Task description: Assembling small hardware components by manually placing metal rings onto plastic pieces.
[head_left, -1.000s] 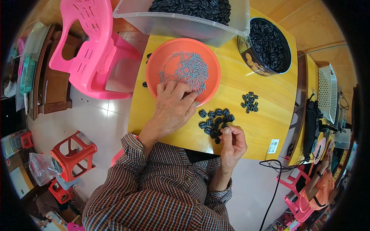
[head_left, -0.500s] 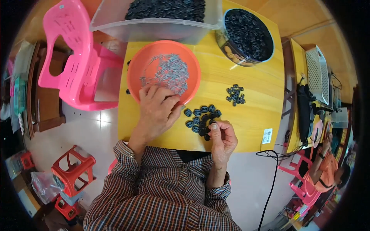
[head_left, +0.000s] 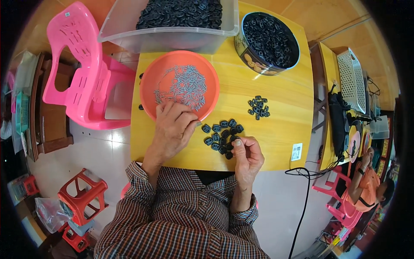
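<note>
My left hand [head_left: 173, 130] reaches over the near rim of an orange-red plastic bowl [head_left: 148, 93], its fingers curled down among small grey metal screws [head_left: 186, 86]. Whatever lies between those fingertips is too small to make out. On the table's near side my right hand [head_left: 247, 159] pinches a small black oval plastic piece [head_left: 235, 139] between thumb and forefinger, partly covered by them. Just left of it, a loose cluster of similar black pieces with slots [head_left: 215, 137] lies on the yellow table [head_left: 276, 138].
Beyond the bowl stands a clear plastic bin [head_left: 172, 41] heaped with black pieces. A round tin [head_left: 258, 64] at the far right is full of them too. Smaller black parts [head_left: 258, 107] lie in a group. A black cable [head_left: 307, 194] hangs by the right edge; a pink chair [head_left: 92, 86] stands left.
The view has shifted slightly, so the table's contents appear a little lower and further left. Both hands keep nearly the same pose and place.
</note>
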Demonstrator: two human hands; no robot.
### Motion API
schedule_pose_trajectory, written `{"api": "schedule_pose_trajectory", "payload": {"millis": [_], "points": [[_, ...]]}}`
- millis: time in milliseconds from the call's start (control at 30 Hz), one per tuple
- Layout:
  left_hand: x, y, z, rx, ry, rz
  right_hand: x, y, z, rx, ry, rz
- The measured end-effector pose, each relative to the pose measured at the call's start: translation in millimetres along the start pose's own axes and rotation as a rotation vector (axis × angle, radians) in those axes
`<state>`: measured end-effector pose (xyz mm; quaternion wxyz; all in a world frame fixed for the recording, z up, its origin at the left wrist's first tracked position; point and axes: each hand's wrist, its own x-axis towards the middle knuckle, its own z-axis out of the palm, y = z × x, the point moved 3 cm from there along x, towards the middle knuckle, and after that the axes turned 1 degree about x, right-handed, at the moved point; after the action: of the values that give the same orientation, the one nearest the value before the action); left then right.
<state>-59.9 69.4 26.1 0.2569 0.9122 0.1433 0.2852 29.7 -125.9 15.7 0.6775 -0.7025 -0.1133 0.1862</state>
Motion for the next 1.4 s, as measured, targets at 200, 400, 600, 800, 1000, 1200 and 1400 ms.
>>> {"api": "schedule_pose_trajectory", "payload": {"millis": [200, 400, 600, 800, 1000, 1200, 1400], "points": [[-1, 0, 0, -0.025, -0.014, -0.008, 0, 3, 0, 0.025, 0.016, 0.007], [1, 1, 1, -0.085, 0.097, 0.002, 0, -2, 1, 0.018, 0.027, 0.018], [-2, 25, -4, -0.437, 0.194, -0.191, 0, -1, 0, 0.021, 0.043, 0.045], [-2, 44, 23, -0.788, 0.030, -0.357, 0, 1, -4, 0.033, 0.035, 0.050], [1, 50, 47, -1.096, -0.137, -0.520, 0, 0, -8, 0.009, 0.044, 0.033], [0, 46, 65, -1.196, -0.237, -0.599, 1, -5, -7, 0.118, 0.083, 0.078], [0, 46, 67, -1.213, -0.252, -0.571, 2, -7, -8, 0.128, 0.064, 0.093]]}}
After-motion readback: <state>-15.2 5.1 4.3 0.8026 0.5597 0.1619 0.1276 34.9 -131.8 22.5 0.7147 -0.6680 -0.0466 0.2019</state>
